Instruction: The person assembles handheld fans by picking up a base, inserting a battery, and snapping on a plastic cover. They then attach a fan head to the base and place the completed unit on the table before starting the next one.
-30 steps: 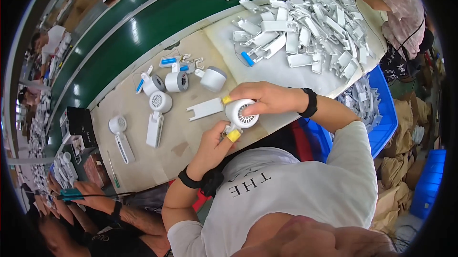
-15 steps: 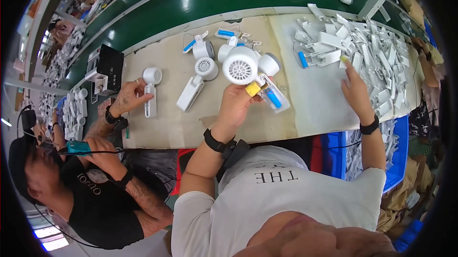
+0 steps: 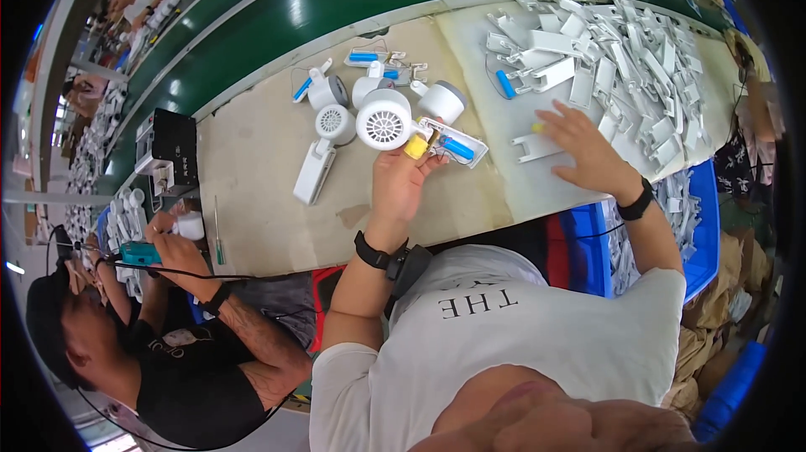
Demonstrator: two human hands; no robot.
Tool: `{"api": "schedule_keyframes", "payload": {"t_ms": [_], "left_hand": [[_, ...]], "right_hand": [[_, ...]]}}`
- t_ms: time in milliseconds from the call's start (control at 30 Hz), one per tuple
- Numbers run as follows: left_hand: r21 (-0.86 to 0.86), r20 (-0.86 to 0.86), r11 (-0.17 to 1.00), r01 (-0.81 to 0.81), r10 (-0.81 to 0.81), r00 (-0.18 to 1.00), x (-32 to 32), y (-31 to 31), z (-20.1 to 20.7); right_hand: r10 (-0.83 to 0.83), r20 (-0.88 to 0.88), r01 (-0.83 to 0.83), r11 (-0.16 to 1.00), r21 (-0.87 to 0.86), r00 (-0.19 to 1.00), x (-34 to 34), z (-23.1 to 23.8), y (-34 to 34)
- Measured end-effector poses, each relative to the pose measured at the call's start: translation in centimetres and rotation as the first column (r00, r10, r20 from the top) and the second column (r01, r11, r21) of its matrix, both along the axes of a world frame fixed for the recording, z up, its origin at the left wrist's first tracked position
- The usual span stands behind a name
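Note:
My left hand (image 3: 398, 188) is closed round a white handheld fan (image 3: 385, 120) with a round slotted grille. The fan's handle is uncovered and shows a blue battery (image 3: 457, 147). A yellow cover (image 3: 416, 146) is on a fingertip of that hand. My right hand (image 3: 588, 152), also with a yellow fingertip cover, grips a white plastic handle cover (image 3: 535, 147) between thumb and fingers; part of the piece is hidden by the hand. Beyond my left hand lie several other fans, one with a closed handle (image 3: 315, 172), others with blue batteries exposed.
A heap of white handle covers (image 3: 621, 57) spreads over the right of the table. Below it stands a blue bin (image 3: 703, 242) of similar parts. A green conveyor belt (image 3: 336, 3) runs behind. At left, a co-worker holds a teal power tool (image 3: 139, 254) near a black box (image 3: 172, 150).
My right hand has moved left from the heap with a handle cover. My left hand still holds the fan, its handle turned more level. The co-worker's hand has taken a fan off the table.

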State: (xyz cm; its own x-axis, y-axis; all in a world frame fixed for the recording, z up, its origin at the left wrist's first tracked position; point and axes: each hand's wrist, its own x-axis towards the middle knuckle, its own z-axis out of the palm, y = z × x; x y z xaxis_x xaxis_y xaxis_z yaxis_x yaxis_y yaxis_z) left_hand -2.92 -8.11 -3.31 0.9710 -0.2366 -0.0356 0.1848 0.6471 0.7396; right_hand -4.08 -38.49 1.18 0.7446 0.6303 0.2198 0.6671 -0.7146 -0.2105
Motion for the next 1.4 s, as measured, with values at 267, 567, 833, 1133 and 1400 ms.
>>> {"api": "schedule_keyframes", "payload": {"t_ms": [267,567,833,1133,1400], "left_hand": [[-0.073,-0.056,0.997,-0.012,0.008,0.998,-0.1,-1.8,0.7],[-0.128,-0.028,0.977,-0.171,0.169,0.985,-1.2,-3.0,0.5],[-0.116,0.078,0.961,-0.252,0.261,0.962,-1.3,-3.1,1.0],[-0.150,0.052,0.956,-0.252,0.262,0.964,-1.5,-3.7,-0.6],[-0.144,0.183,0.933,-0.329,0.352,0.918,-1.0,-2.6,1.8]], "right_hand": [[-0.192,-0.329,0.310,0.881,0.358,0.925,0.0,0.2,3.8],[-0.131,0.193,0.054,0.931,0.360,0.972,-0.3,1.4,11.9],[-0.096,0.251,0.018,0.956,0.294,0.963,-0.1,2.3,13.1],[-0.053,0.269,-0.030,0.954,0.297,0.962,0.5,2.4,13.3],[-0.177,0.089,0.100,0.829,0.550,0.980,1.2,1.1,12.0]]}}
